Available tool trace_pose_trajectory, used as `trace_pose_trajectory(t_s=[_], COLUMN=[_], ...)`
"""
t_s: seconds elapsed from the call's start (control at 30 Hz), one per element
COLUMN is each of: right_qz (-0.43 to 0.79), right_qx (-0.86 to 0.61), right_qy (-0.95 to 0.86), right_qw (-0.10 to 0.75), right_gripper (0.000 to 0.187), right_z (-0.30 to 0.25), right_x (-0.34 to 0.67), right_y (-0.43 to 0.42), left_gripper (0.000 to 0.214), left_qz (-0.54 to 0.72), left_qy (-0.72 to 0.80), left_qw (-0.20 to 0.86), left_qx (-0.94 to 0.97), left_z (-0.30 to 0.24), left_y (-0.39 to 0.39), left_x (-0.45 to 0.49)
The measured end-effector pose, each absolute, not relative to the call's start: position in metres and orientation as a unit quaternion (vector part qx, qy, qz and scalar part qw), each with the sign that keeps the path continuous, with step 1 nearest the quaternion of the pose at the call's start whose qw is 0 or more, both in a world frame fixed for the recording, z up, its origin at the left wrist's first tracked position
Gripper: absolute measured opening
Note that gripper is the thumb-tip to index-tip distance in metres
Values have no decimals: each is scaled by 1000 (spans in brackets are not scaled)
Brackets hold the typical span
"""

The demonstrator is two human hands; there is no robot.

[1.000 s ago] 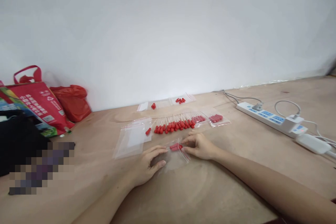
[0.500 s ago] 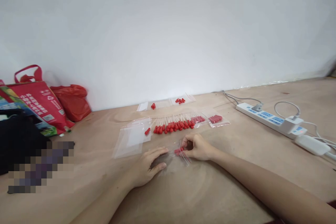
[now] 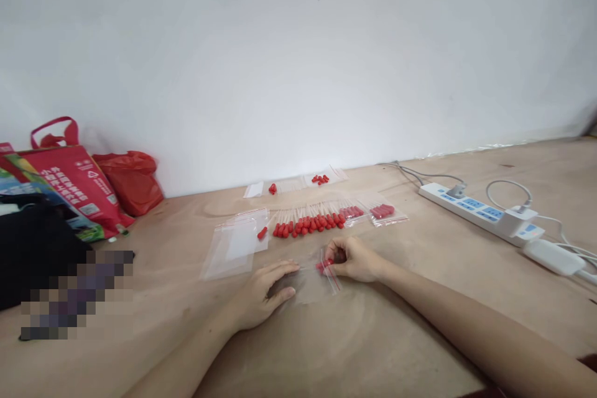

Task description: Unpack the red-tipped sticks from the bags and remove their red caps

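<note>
A clear zip-lock bag (image 3: 310, 289) lies flat on the table between my hands. At its left end rests my left hand (image 3: 267, 293), open, its fingers stretched out and the thumb apart. My right hand (image 3: 353, 260) is closed in a pinch at the bag's right, red-striped mouth. Its fingertips grip small red rubber bulbs (image 3: 321, 267), which sit at the bag's opening; the fingers partly hide them. Just beyond lies a row of droppers (image 3: 308, 224) with red bulbs and thin pale stems. One single dropper (image 3: 262, 233) lies on flat clear bags (image 3: 228, 255) at the left.
Two filled bags (image 3: 383, 211) of red bulbs lie right of the row. By the wall are more bags with red bulbs (image 3: 320, 180). A white power strip (image 3: 480, 211) with cables stands at right. Red bags (image 3: 128, 183) and a black item (image 3: 37, 255) are at left.
The right hand's fingertips and the red bulbs have shifted slightly right toward the bag's mouth. The bag lies a little flatter. My left hand has stayed in place.
</note>
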State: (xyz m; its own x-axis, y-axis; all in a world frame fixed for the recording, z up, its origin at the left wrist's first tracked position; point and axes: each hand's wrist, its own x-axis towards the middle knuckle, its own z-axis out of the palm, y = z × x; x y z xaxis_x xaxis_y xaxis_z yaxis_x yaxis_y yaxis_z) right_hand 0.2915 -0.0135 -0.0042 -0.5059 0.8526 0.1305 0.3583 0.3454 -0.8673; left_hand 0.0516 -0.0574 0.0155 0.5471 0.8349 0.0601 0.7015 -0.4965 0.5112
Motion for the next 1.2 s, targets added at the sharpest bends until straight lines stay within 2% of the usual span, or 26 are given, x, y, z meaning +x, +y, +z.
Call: trace_pose_trajectory(t_s=[0.17, 0.27, 0.4, 0.57, 0.67, 0.77, 0.9, 1.03, 1.1, 1.2], right_qz=[393, 425, 533, 560, 595, 602, 525, 320, 208, 101], right_qx=[-377, -377, -363, -384, -362, -340, -325, -338, -353, -384], right_qy=[-801, -780, -698, -597, -532, -510, -570, -654, -711, -791], right_qw=[247, 261, 311, 426, 482, 511, 542, 596, 572, 465], right_gripper=[12, 16, 28, 26, 24, 26, 29, 23, 18, 19], right_z=[2, 5, 8, 12, 15, 21, 33, 40, 39, 34], right_x=[299, 311, 342, 373, 375, 364, 327, 279, 258, 233], right_y=[-17, -12, 3, 19, 21, 21, 28, 41, 47, 51], left_gripper=[37, 38, 36, 26, 29, 18, 13, 13, 14, 11], left_qz=[147, 147, 161, 234, 206, 166, 185, 270, 338, 380], left_qy=[446, 453, 461, 543, 594, 607, 572, 577, 616, 693], left_qw=[218, 217, 212, 162, 165, 193, 173, 183, 134, 66], left_qx=[856, 852, 847, 790, 760, 753, 780, 749, 698, 609], left_z=[20, 21, 21, 19, 21, 23, 23, 22, 24, 29], left_y=[-59, -62, -61, -53, -53, -57, -60, -50, -40, -25], left_x=[52, 48, 44, 52, 56, 58, 56, 41, 26, -2])
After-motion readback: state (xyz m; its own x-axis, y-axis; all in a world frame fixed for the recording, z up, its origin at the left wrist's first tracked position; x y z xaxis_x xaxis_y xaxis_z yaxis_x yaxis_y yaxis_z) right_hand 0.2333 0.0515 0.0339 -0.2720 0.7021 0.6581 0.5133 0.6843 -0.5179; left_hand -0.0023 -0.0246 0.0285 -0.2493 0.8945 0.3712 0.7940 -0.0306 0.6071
